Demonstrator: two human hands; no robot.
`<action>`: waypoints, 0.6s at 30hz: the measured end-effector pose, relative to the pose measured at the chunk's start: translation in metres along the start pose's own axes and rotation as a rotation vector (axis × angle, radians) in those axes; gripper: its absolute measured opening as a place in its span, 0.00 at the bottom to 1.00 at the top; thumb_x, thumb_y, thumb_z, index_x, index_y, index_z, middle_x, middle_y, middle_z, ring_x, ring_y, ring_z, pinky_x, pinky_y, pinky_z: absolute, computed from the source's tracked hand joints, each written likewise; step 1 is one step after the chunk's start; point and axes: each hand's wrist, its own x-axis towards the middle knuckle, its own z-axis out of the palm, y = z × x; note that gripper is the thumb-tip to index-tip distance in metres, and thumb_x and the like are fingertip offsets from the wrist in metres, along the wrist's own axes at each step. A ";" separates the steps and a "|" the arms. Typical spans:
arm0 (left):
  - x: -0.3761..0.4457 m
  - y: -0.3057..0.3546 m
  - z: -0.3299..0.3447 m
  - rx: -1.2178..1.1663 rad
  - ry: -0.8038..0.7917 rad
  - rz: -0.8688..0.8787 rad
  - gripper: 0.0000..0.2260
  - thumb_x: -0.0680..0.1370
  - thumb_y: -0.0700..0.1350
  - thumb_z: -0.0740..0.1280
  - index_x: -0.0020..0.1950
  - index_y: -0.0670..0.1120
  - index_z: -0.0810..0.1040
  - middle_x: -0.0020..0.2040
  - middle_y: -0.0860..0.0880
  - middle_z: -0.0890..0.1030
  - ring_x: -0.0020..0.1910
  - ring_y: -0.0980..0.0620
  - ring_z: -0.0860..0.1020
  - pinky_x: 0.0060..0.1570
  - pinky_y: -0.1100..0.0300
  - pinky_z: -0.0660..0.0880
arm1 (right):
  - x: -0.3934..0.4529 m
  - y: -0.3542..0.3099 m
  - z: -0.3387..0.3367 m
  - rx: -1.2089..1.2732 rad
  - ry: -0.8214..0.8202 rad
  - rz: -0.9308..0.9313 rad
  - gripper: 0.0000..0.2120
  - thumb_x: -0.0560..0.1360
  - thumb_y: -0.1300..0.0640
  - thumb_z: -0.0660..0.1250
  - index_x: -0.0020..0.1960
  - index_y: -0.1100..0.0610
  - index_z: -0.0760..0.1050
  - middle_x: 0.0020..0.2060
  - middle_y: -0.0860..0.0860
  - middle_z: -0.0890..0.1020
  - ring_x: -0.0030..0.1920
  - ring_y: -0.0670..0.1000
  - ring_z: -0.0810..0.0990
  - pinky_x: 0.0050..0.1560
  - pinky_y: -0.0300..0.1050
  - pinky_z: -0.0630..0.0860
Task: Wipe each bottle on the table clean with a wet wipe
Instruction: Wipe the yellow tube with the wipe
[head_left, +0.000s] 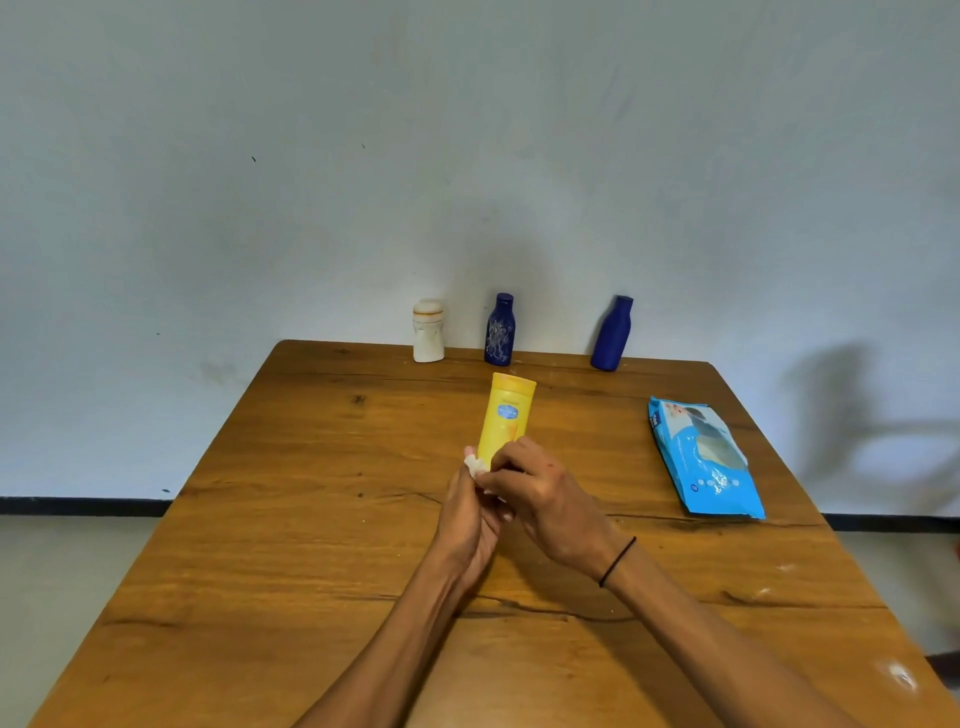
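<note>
A wooden worktop (311, 519) fills the lower half of the head view, its brown grain marked by dark knots and long cracks that run across it, with a few pale flecks near the right edge. Behind it rises a plain, pale bluish wall (467, 156) with faint scuffs and small dark specks; a dark skirting strip (78, 505) runs along its foot above a light floor (62, 571). A soft shadow falls on the wall to the right.

Both bare forearms reach in from the bottom and meet over the middle of the worktop. The left hand (467, 525) and the right hand (540, 493) close together around the lower end of a yellow bottle (506, 415), which points away toward the wall with its blue label up. The right hand's fingers (506, 457) curl over the bottle's near end, and a thin black band (618, 561) circles that wrist. The left hand's fingers are pressed around a scrap of white wet wipe (474, 464) that shows at the bottle's left side; how much of the wipe lies under the hands is hard to tell.

Along the far edge, against the wall, stand a white bottle (428, 332), a scratched blue bottle (500, 330) and a plain blue bottle (613, 333), each upright and well apart. A blue wipe packet (701, 457) lies flat to the right.
</note>
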 end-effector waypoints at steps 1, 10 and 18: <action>-0.003 0.001 0.001 0.009 0.016 -0.006 0.29 0.83 0.60 0.64 0.67 0.35 0.76 0.54 0.33 0.80 0.48 0.44 0.78 0.42 0.57 0.77 | -0.001 0.005 -0.003 -0.014 -0.021 -0.028 0.08 0.78 0.65 0.73 0.57 0.61 0.83 0.49 0.54 0.78 0.50 0.50 0.74 0.46 0.41 0.72; -0.015 -0.004 0.002 0.074 -0.186 -0.005 0.21 0.86 0.55 0.57 0.69 0.40 0.72 0.50 0.39 0.82 0.34 0.48 0.78 0.25 0.64 0.72 | 0.022 0.034 -0.015 -0.224 0.214 0.138 0.11 0.72 0.65 0.76 0.54 0.65 0.82 0.48 0.59 0.79 0.47 0.55 0.78 0.38 0.45 0.79; -0.016 -0.004 0.001 0.095 -0.238 0.006 0.23 0.84 0.55 0.58 0.74 0.43 0.70 0.53 0.44 0.83 0.39 0.50 0.82 0.29 0.63 0.76 | 0.026 0.014 0.009 0.224 0.656 0.708 0.05 0.80 0.60 0.72 0.55 0.56 0.84 0.49 0.49 0.80 0.47 0.42 0.80 0.44 0.34 0.78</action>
